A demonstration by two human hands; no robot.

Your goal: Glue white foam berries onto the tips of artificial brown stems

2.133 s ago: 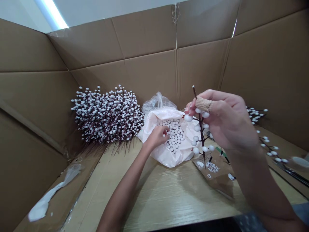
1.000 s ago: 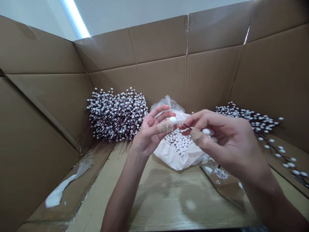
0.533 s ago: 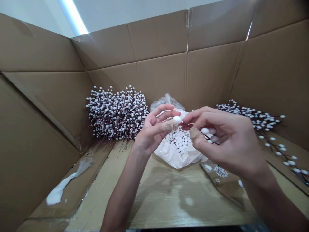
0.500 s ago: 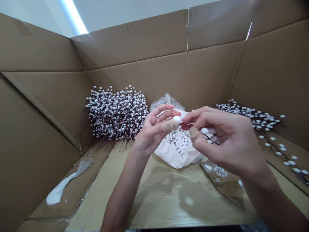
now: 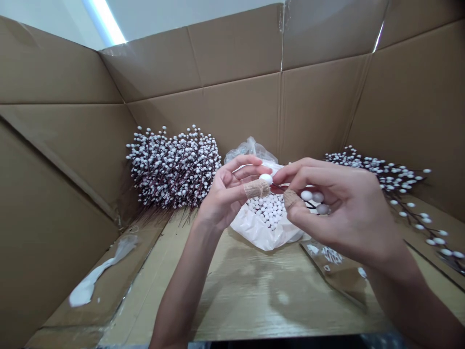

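The left hand (image 5: 225, 198) is up in front of the bag (image 5: 254, 230), thumb and forefinger closed in a tight pinch on a single white bead (image 5: 266, 178), the other fingers fanned loosely above it. There's tan tape wrapped round that thumb. Right beside it, almost fingertip to fingertip, the right hand (image 5: 341, 208) is pinched shut too, thumb taped the same way, clamped on a thin dark twig (image 5: 308, 196) that already carries a few white beads tucked against the palm. The twig's tip is hidden between the fingers, so I can't tell whether the bead is touching it. Both hands are raised off the table (image 5: 254, 300), just over the open bag, which is full of loose white beads.

Behind the left hand, a fat bundle of beaded twigs (image 5: 174, 167) leans against the cardboard wall (image 5: 236, 63). Off to the right, more beaded twigs lie spread out in a loose pile (image 5: 385, 174). Below the right wrist sits a scrap of cardboard (image 5: 334, 271) with white blobs on it, and far left a white smear (image 5: 90, 286) runs along the cardboard floor.
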